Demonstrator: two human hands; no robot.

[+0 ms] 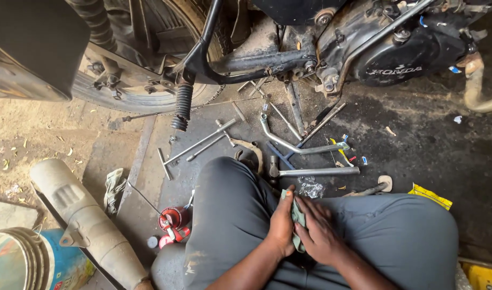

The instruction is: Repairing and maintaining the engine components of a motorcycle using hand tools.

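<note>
While squatting over oily concrete floor (417, 139), left hand (281, 225) and right hand (320, 232) pressed together, pinching crumpled pale-green cloth rag (298, 217); bent chrome steel tubes (294, 146) near.

Both forearms reach in from the near edge and meet over the lap, between the raised knees. The left hand (282, 224) is cupped, fingers curled inward, thumb pointing to the far side. The right hand (320, 231) lies flat against it, fingers spread and angled left, palms pressed toward each other.
</note>
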